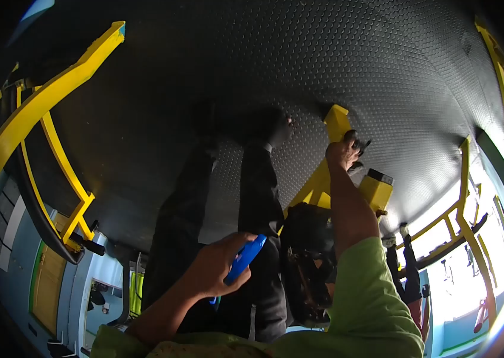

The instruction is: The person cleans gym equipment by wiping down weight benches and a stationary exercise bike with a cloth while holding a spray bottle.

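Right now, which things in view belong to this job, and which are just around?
Seemingly in the job:
blue object, held in the left hand
dark item at the right hand, too unclear to name
yellow bar by that hand

Just around, it seems:
large yellow frame, far left
railing-like yellow frame, far right

A gym is appearing here. Yellow-framed exercise machines [79,68] are standing at 10 and 3 o'clock; studded black flooring [323,53] is stretching across 12.

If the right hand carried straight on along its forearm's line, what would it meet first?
Likely the yellow bar, whose end shows just ahead of the right hand; past that, the floor. Depth is unclear: hand and bar may already touch.
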Demonstrator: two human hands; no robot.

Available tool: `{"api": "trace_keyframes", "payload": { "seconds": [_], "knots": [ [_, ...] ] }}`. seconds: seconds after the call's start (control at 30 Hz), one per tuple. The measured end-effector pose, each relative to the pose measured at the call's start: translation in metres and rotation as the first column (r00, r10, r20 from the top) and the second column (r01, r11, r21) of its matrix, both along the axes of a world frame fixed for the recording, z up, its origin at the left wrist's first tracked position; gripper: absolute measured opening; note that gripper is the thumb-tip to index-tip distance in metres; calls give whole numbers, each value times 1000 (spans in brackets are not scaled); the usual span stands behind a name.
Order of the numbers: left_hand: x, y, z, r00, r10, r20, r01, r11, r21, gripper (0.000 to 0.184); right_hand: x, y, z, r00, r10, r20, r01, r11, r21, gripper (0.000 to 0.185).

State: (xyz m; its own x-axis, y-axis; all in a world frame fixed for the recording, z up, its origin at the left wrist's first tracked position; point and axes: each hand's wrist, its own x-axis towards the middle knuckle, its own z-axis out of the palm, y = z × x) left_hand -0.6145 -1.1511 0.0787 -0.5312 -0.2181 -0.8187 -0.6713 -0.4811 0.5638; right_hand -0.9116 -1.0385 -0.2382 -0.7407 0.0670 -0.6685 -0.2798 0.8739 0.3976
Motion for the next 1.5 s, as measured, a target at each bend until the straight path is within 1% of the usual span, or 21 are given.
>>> {"api": "trace_keyframes", "payload": {
  "seconds": [0.03,0.17,0.27,0.4,0.53,0.6,0.63,0.7,0.73,0.8,0.87,0.93,1.0,1.07,1.13,1.17,1.2,1.33,1.37,1.47,1.5],
  "knots": [
    [3,1,2,1000,15,13,-15,1000,-3,54,1,0,-9,983,174,-56,-179,978,-106,56],
    [4,-2,14,997,19,70,-20,1000,23,53,-4,-9,-34,971,205,-121,-223,960,-168,50],
    [-7,-12,20,997,-27,69,28,999,-21,53,-5,-73,-9,976,195,101,-194,981,-12,48],
    [-18,-16,25,991,-90,97,89,996,9,53,-20,-80,-58,917,314,246,-330,944,26,46],
    [-17,-11,29,996,-76,38,77,996,-53,51,-7,-84,-41,584,565,583,-651,755,-79,33],
    [-17,-2,36,999,-40,-16,37,989,-143,50,15,-37,-33,461,760,459,-816,566,-118,32],
    [-15,-1,40,999,-42,2,42,992,-117,53,18,-20,-26,426,728,537,-820,562,-111,43],
    [-23,-12,50,999,-36,0,36,990,-136,57,26,-13,29,597,600,533,-715,699,13,74],
    [-25,-18,61,998,-57,16,58,991,-123,55,31,-14,63,656,464,596,-564,825,-22,60],
    [-29,-26,84,997,-71,30,74,989,-125,54,46,-16,106,307,521,797,-832,553,-41,41],
    [-29,-29,99,996,-71,57,78,987,-143,53,53,-18,125,103,522,847,-898,415,-146,35],
    [-20,-20,108,998,-61,15,63,965,-254,53,54,9,96,170,487,857,-723,652,-227,31],
    [-8,-13,119,999,-53,-6,47,930,-365,53,56,2,96,-254,711,656,-746,287,-600,27],
    [-2,-10,132,994,-82,-71,42,895,-444,54,55,-35,145,-219,769,601,-753,258,-605,23],
    [3,-8,150,995,-77,-68,37,883,-467,54,37,-57,202,-233,890,392,-524,224,-821,24],
    [6,-4,157,992,-88,-89,39,893,-449,55,40,-73,248,185,762,621,-372,639,-674,29],
    [11,4,158,989,-97,-111,27,859,-511,59,48,-85,293,496,411,765,-48,892,-449,35],
    [30,13,186,996,-52,-76,-4,799,-602,62,67,-79,357,576,465,672,79,787,-612,48],
    [36,15,191,997,-42,-72,-9,798,-603,64,68,-81,358,466,377,801,112,872,-476,54],
    [56,28,205,997,10,-76,-56,774,-631,66,83,-64,369,391,706,590,-187,689,-700,43],
    [63,28,211,996,28,-80,-74,760,-646,66,90,-64,377,345,715,608,-339,699,-630,66]
  ]
}}
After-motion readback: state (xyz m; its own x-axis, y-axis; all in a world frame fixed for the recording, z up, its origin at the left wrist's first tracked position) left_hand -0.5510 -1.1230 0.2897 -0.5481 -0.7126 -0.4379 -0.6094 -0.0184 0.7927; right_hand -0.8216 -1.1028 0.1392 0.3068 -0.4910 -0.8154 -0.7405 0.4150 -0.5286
